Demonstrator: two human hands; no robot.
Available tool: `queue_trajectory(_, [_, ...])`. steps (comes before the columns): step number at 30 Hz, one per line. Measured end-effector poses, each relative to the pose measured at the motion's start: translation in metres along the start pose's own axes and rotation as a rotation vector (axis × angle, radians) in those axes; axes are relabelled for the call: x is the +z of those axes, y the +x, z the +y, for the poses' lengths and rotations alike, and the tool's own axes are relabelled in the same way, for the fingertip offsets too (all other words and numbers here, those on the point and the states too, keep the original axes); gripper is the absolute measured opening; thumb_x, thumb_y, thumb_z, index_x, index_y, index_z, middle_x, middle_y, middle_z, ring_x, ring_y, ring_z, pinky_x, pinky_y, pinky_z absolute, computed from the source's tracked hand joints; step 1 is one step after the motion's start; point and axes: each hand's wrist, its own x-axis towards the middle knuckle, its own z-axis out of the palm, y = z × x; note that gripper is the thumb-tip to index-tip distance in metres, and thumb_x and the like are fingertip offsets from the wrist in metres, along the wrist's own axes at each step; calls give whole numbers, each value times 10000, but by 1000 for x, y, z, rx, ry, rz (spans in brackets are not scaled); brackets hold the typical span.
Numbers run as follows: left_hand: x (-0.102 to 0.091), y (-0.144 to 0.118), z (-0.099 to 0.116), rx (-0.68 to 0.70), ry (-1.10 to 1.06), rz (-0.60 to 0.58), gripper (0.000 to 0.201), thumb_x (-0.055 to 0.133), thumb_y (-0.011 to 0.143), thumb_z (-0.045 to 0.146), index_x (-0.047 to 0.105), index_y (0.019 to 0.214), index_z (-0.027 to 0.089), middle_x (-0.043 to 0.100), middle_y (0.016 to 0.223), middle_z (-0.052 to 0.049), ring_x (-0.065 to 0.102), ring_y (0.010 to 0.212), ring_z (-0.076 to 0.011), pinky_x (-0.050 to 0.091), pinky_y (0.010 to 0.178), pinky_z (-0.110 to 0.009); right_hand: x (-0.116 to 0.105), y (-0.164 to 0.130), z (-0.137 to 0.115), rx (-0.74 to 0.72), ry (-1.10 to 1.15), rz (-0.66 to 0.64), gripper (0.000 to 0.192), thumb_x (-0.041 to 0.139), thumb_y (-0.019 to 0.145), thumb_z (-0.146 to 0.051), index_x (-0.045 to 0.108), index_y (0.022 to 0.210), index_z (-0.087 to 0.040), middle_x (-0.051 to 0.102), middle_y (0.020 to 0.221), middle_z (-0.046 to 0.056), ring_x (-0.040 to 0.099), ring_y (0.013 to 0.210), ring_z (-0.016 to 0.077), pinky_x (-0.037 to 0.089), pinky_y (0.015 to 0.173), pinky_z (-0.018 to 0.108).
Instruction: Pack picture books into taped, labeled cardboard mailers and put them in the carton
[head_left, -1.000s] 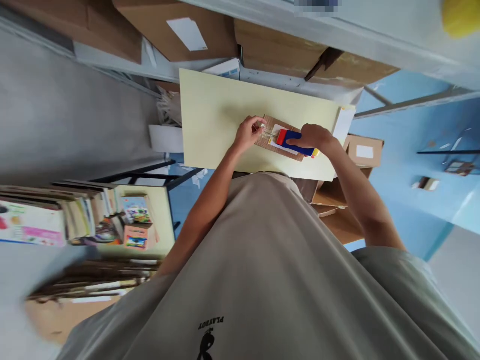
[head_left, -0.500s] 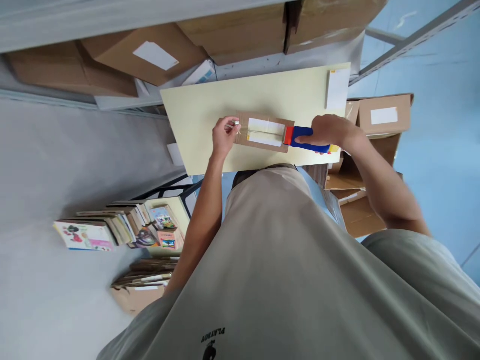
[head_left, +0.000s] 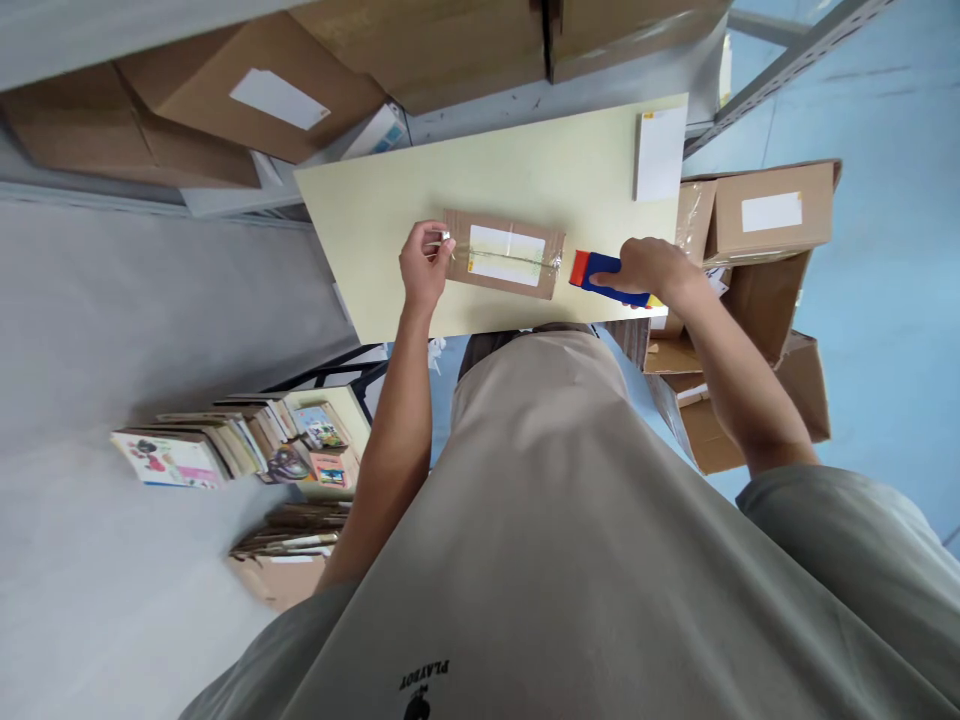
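Note:
A flat brown cardboard package point(head_left: 461, 265) lies slightly slanted on the pale yellow tabletop point(head_left: 390, 300). On its top is a white label point(head_left: 487, 240), crossed lengthwise by a thin line; shiny clear tape shows at the right end. At the package's left end is my left hand point(head_left: 426, 262), its fingers closed in a pinch on a small whitish-silver thing too small to name. My right hand point(head_left: 649, 268) is wrapped round a blue hand tool point(head_left: 604, 275) with a red front end and a yellow rear end. The tool's red end points at the package, a small gap apart.
A stack of white labels point(head_left: 660, 155) sits at the table's far right corner. Behind the table, a shelf bears large cardboard boxes point(head_left: 262, 90). Open cartons point(head_left: 772, 220) stand to the right. Books point(head_left: 225, 440) and flattened cardboard point(head_left: 292, 550) are at the lower left.
The tool's red end has come away from the package's right edge, leaving a gap and exposing shiny tape there. The whole view has shifted; my left hand stays at the package's left end.

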Motion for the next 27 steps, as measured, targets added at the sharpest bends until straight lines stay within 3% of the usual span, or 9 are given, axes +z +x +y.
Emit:
queue_trajectory(3, [2,0,-3,-12,-8,45,750,855,867,965,732,1198,304,833,1181,-118,794,1146,-279,672,1079,-444,16,3,-1,83,4,-29,793,828,977,-861,866,1204,-102,830,1070,226,806,1125,412,636,966,512])
queue_trajectory(7, [7,3,-8,-12,51,48,711,751,905,981,711,991,277,795,997,-96,770,1032,-277,642,1028,-426,37,3,-18,83,49,60,650,834,1041,-723,859,1215,-97,838,1101,235,812,1179,427,634,1001,515])
queue_trajectory(11, [8,6,-4,6,166,10,647,692,1009,876,569,788,281,580,746,-19,619,823,-224,544,829,-351,61,6,-50,171,94,150,349,797,1121,-473,856,1159,-131,846,1102,220,818,1193,436,622,1010,567])
queue_trajectory(14, [8,3,0,24,221,-10,661,680,1047,819,454,724,288,407,673,23,457,729,-197,439,738,-346,76,0,-59,282,136,164,305,759,1147,-384,829,1221,-97,852,1151,258,829,1186,446,635,994,565])
queue_trajectory(17, [10,-5,0,43,227,-1,677,647,1072,802,395,708,289,351,661,29,365,705,-192,375,710,-361,89,-16,-45,377,270,252,440,713,1179,-493,772,1301,-74,839,1200,293,824,1193,445,640,996,526])
queue_trajectory(21, [19,-14,-3,47,181,35,680,640,1102,786,398,706,289,353,660,26,380,697,-193,381,708,-365,99,-31,-29,296,658,447,629,525,1200,-785,733,1260,-194,816,1086,173,796,1075,362,630,942,466])
queue_trajectory(24, [26,-19,0,29,116,42,685,685,1109,780,418,714,288,395,664,20,495,728,-202,462,749,-353,100,-28,-41,158,859,524,725,469,1150,-918,722,1217,-241,769,1009,103,752,1003,308,624,908,438])
queue_trajectory(27, [31,-29,6,-11,42,48,682,697,1122,784,425,743,287,449,683,9,636,817,-228,555,823,-350,96,-21,-58,87,910,562,738,502,1117,-952,725,1196,-253,745,1001,83,737,1018,291,626,925,431])
